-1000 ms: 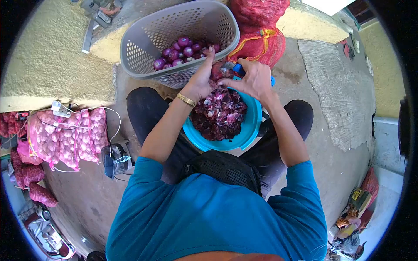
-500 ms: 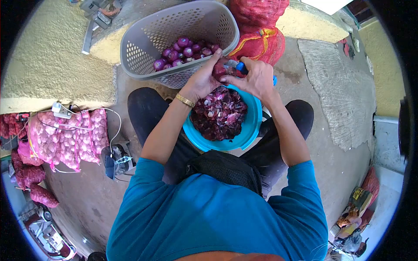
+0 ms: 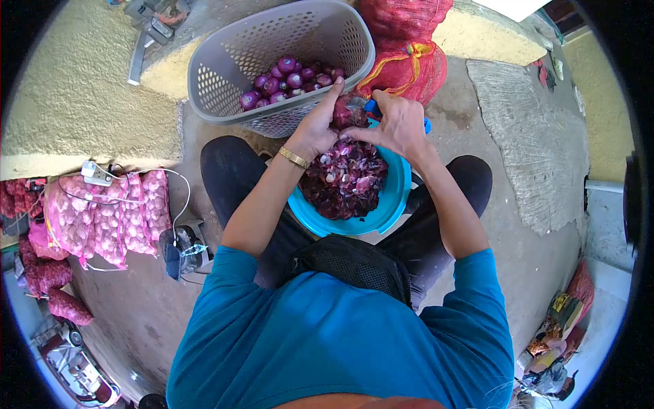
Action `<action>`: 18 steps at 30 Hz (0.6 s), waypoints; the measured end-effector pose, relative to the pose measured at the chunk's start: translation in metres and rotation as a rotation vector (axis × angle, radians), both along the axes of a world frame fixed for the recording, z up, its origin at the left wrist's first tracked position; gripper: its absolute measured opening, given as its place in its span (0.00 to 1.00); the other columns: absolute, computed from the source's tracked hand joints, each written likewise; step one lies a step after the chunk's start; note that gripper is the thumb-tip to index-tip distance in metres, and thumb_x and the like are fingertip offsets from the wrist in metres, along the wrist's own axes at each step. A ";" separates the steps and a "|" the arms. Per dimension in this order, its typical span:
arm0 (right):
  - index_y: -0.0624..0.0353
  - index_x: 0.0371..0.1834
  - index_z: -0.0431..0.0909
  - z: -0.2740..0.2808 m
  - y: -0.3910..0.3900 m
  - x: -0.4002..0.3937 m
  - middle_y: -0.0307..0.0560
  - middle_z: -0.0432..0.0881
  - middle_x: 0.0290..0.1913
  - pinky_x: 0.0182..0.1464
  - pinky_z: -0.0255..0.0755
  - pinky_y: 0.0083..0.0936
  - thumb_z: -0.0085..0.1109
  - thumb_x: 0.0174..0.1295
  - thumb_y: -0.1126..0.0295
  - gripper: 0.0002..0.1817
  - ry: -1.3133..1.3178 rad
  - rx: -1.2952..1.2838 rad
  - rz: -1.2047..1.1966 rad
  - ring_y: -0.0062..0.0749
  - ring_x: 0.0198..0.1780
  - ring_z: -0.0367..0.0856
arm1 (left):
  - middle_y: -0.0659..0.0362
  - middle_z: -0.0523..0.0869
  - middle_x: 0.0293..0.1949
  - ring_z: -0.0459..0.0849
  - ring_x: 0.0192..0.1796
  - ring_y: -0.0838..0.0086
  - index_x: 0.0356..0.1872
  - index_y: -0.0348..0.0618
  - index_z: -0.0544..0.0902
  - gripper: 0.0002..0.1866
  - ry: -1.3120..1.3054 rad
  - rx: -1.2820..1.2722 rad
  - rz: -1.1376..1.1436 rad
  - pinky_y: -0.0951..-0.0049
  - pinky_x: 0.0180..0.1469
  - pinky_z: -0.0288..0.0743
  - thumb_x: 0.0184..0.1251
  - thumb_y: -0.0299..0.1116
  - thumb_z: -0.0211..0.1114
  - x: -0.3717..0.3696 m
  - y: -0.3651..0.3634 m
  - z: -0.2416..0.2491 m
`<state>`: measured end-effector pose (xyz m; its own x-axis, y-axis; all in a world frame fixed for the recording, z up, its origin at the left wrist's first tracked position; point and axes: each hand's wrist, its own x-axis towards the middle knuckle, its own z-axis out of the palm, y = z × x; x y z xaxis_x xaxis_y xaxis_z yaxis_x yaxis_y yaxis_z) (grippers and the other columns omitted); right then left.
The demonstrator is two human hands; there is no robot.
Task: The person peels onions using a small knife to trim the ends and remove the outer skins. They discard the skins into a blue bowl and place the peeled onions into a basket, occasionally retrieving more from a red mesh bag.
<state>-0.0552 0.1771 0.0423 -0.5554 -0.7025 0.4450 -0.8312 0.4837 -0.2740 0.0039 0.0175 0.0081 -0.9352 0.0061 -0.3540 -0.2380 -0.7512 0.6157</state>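
Above the basin, my left hand (image 3: 317,127) is closed around a dark red onion (image 3: 345,117). My right hand (image 3: 402,128) grips a small knife (image 3: 371,107) by its blue handle, its grey blade lying against the onion's upper side. The right thumb reaches toward the onion's lower side. Beneath both hands, between my knees, a turquoise basin (image 3: 397,194) holds a heap of dark red onion skins (image 3: 344,180). Just beyond stands a grey perforated basket (image 3: 293,34) with shiny purple peeled onions (image 3: 276,85) inside.
Red mesh sacks (image 3: 409,75) stand behind the basket's right side. At left are pink net bags of bulbs (image 3: 109,215), a power strip (image 3: 97,174) with a white cord, and a dark device (image 3: 180,252). A flattened grey sack (image 3: 524,143) lies on the floor at right.
The onion has turned slightly in my left hand, and the knife blade sits higher on it. My right hand has shifted a little left, its thumb lower.
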 end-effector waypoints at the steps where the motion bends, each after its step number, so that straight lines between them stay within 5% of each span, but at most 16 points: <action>1: 0.58 0.28 0.75 -0.001 0.000 0.000 0.48 0.76 0.17 0.25 0.73 0.36 0.71 0.34 0.30 0.39 -0.001 0.000 -0.003 0.44 0.21 0.80 | 0.61 0.87 0.40 0.86 0.39 0.74 0.54 0.45 0.79 0.26 0.011 0.007 -0.042 0.71 0.38 0.83 0.72 0.58 0.53 0.001 -0.005 -0.005; 16: 0.56 0.32 0.78 -0.009 0.003 0.005 0.48 0.76 0.16 0.24 0.74 0.37 0.69 0.34 0.28 0.40 -0.046 0.018 -0.012 0.45 0.20 0.81 | 0.59 0.86 0.37 0.86 0.33 0.71 0.52 0.44 0.78 0.18 -0.082 0.064 -0.134 0.69 0.30 0.84 0.74 0.47 0.55 0.003 -0.008 -0.007; 18: 0.57 0.28 0.77 -0.012 0.004 0.002 0.50 0.77 0.15 0.22 0.74 0.36 0.63 0.36 0.23 0.42 0.023 0.080 0.002 0.44 0.18 0.80 | 0.59 0.85 0.37 0.85 0.33 0.71 0.52 0.43 0.78 0.18 -0.078 0.040 -0.137 0.69 0.30 0.84 0.75 0.47 0.54 0.002 -0.006 -0.009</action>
